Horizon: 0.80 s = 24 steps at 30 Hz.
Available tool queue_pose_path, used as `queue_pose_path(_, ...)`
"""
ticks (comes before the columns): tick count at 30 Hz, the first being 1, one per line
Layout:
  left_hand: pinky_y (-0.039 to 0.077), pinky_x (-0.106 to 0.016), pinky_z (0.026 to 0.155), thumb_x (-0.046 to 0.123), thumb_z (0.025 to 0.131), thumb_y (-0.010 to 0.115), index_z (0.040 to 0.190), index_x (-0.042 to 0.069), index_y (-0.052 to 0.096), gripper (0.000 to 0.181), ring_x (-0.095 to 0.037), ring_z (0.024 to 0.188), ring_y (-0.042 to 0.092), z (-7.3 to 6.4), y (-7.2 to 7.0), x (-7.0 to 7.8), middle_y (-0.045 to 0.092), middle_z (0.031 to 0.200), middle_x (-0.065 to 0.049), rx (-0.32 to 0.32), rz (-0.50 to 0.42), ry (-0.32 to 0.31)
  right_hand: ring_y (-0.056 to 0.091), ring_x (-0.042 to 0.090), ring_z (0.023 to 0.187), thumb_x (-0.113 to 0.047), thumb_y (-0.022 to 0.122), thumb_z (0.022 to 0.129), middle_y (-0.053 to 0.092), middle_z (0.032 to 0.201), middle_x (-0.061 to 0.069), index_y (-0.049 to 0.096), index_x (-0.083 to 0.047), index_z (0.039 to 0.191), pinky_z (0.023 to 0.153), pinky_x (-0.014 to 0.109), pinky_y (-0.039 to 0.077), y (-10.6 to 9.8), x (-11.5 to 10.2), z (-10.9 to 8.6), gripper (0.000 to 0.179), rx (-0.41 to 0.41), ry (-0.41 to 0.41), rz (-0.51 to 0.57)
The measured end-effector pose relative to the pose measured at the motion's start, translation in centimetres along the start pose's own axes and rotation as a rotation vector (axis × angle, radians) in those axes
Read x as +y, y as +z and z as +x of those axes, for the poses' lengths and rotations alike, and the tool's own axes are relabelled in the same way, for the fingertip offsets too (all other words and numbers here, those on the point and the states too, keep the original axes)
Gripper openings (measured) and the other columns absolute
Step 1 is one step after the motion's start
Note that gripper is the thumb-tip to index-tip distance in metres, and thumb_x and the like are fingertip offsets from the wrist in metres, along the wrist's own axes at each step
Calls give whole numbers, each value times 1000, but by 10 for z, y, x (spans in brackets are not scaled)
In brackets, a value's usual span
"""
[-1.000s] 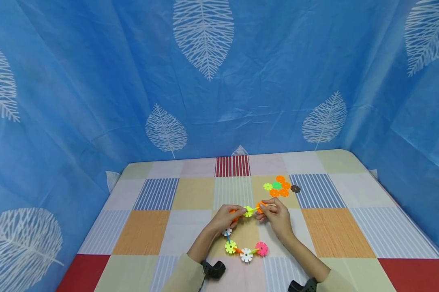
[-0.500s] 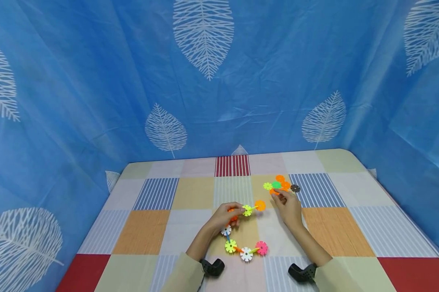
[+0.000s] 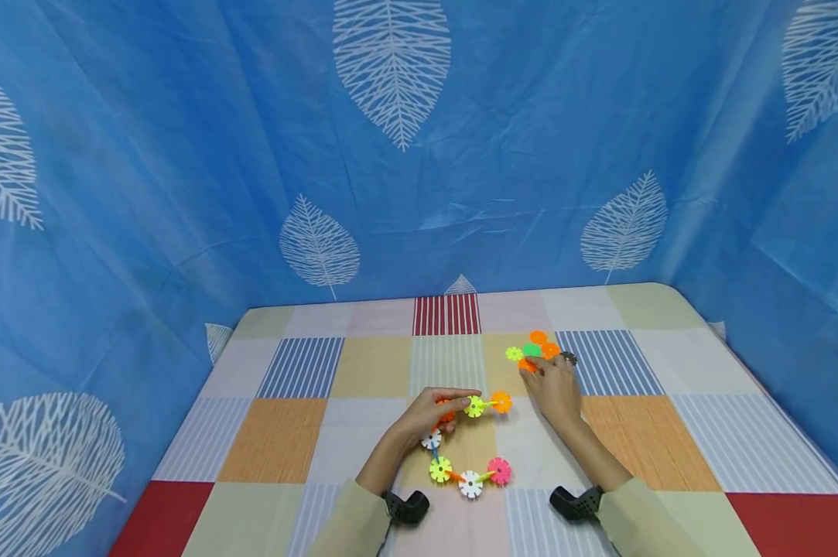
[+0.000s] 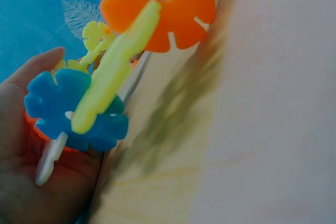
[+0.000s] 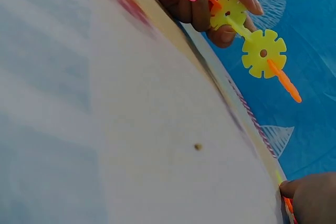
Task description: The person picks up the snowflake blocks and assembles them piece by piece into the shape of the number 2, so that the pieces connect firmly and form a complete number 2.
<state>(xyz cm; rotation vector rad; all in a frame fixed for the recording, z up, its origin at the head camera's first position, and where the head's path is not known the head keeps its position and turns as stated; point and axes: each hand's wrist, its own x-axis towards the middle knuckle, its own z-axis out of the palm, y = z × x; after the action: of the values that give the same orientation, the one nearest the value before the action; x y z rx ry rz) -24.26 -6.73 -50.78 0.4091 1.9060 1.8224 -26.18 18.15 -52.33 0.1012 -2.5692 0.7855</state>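
Observation:
In the head view my left hand grips a chain of notched plastic snowflake discs, with an orange disc mostly hidden under the fingers. A lime disc and a bright orange disc stick out to the right. The chain bends down past a white disc, a lime one and a white one to a pink disc. My right hand is at the loose discs, fingertips on an orange disc; I cannot tell whether they pinch it.
Around the right fingertips lie a lime disc, a green disc, orange discs and a dark brown disc. The patchwork tablecloth meets a blue leaf-print curtain at the back and sides.
My right hand has let go of the chain's bright orange end disc and moved up and right to the loose discs. The left hand keeps its grip in nearly the same place.

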Motion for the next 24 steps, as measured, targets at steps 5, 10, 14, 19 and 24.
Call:
queue_pose_path(5,36,-19,45,28,89,61,115,17,67,29,-8,46,38,0,-1,0,60,82,-4,-2,-2,-10,47,31,81,-20,76,76,54,86,16,65,2,100,64,39,41,-1,-1,-1,35,-1,18,52)
queue_pose_path(10,36,-18,45,31,89,60,115,18,67,29,-8,47,38,0,-1,0,60,83,-4,-3,-7,-12,52,19,68,-9,75,77,61,81,11,58,0,99,59,27,44,-3,-3,-6,28,22,62,306)
queue_pose_path(14,36,-18,45,32,89,60,115,19,67,30,-7,46,39,-1,-1,2,59,85,-3,15,-26,-23,60,15,64,-5,70,81,66,82,15,62,1,103,57,22,51,-8,-7,-12,24,-33,33,648)
queue_pose_path(19,36,-17,44,30,90,60,117,14,65,32,-6,46,38,0,-3,2,54,85,-3,46,-70,-19,66,20,70,1,62,85,65,88,23,61,8,100,65,32,54,-13,-11,-21,16,-147,-41,944)
queue_pose_path(24,35,-17,44,28,89,61,118,12,64,33,-6,47,37,1,-4,0,56,90,-3,60,-97,-17,65,27,72,7,58,86,64,86,24,58,11,99,67,37,53,-15,-12,-26,13,-206,-108,1018)
